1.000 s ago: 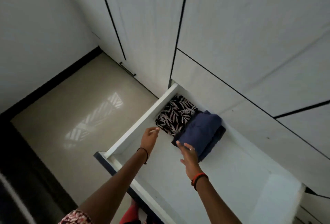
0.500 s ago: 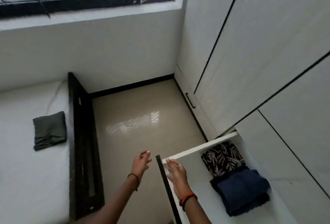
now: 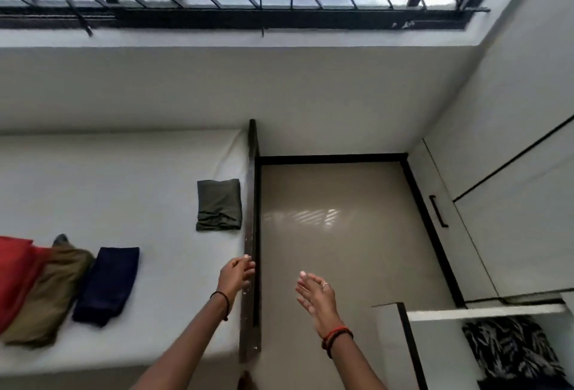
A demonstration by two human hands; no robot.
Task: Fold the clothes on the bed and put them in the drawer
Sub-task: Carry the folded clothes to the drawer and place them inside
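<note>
Hands both empty. Left hand (image 3: 236, 274), lower centre, sits over the dark side rail of the bed (image 3: 124, 178), grip loosely curled round nothing. Right hand (image 3: 313, 293) is above the floor, grip wide, fingers straight. Folded olive cloth (image 3: 219, 205) lies mid-frame just beside that rail. Navy cloth (image 3: 107, 285) and brown cloth (image 3: 46, 293) lie lower left. Drawer (image 3: 484, 315) is open at lower right, patterned cloth (image 3: 509, 349) inside. I judge the step to be fetching. I'd lift the olive one flat, a hand under each side, so the fold holds.

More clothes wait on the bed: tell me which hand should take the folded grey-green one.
Probably left. The left hand is over the bed edge, nearer the grey-green garment; the right hand is over the floor.
</note>
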